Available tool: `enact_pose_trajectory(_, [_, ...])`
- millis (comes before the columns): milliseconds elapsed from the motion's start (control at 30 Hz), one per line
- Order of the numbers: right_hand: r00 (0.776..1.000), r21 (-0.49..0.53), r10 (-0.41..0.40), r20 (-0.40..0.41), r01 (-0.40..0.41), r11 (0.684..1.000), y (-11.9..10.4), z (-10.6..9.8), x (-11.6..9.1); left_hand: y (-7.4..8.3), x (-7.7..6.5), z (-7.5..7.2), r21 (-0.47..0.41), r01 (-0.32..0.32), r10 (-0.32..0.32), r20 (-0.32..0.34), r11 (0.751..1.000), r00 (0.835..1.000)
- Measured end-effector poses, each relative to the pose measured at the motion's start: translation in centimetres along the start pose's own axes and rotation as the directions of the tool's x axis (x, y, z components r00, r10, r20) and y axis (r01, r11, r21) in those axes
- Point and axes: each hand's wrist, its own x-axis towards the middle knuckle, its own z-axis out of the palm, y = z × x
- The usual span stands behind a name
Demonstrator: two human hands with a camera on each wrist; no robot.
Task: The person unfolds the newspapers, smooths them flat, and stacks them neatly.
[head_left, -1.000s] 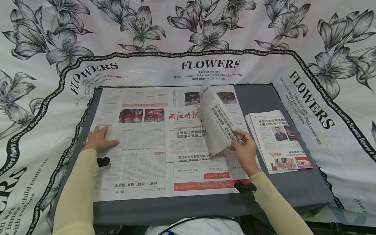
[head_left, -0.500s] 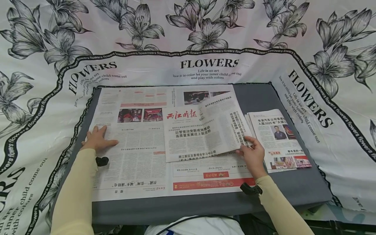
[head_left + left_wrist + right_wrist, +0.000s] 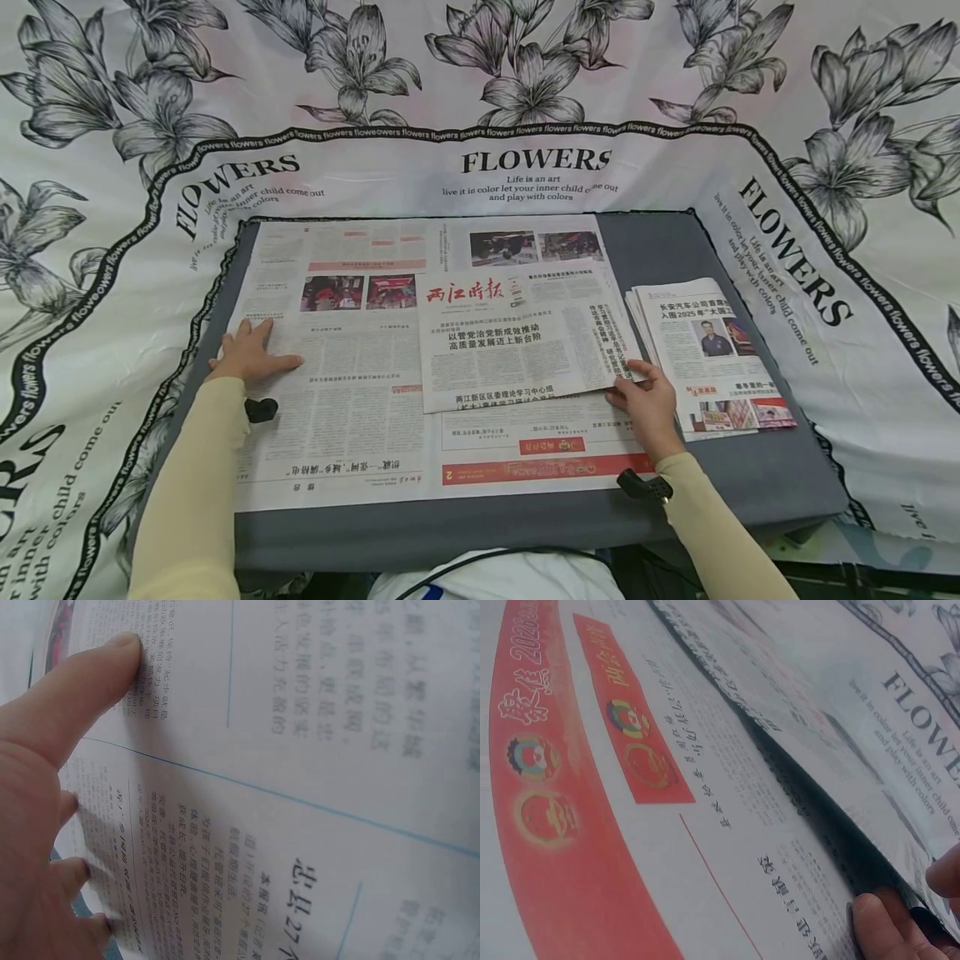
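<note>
A large newspaper sheet (image 3: 337, 417) lies spread over the grey table. On its right half sits a smaller folded newspaper (image 3: 487, 358) with a red Chinese title. My right hand (image 3: 647, 408) pinches the lower right corner of that folded newspaper between thumb and fingers. In the right wrist view its near edge (image 3: 780, 761) stands raised, with a dark gap under it. My left hand (image 3: 251, 354) rests on the left part of the spread sheet, fingers spread and thumb pointing right. The left wrist view shows the thumb (image 3: 90, 679) straight on the printed page (image 3: 300, 787).
Right of the spread sheet lies a stack of folded newspapers (image 3: 712, 358). The grey table (image 3: 450, 533) ends in a front edge near the body. A white cloth with black flowers (image 3: 525, 92) rises behind and around the table.
The raised right flap of the folded newspaper has come down flat to the right, with my right hand moving right and slightly down along with it. The left hand has stayed in place.
</note>
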Motion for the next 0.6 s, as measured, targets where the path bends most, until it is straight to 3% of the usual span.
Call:
enact_pose_trajectory(233, [0.999,0.066,0.037,-0.037,-0.035,0.997,0.2,-0.9,0.0,-0.3,0.3,0.0,0.006,-0.003,0.003,0.006,1.000,1.000])
enact_pose_trajectory(600, [0.998,0.139,0.064,-0.015,-0.061,0.988,0.3,-1.7,0.0,-0.1,0.3,0.2,0.014,-0.012,0.011,0.003,1.000,1.000])
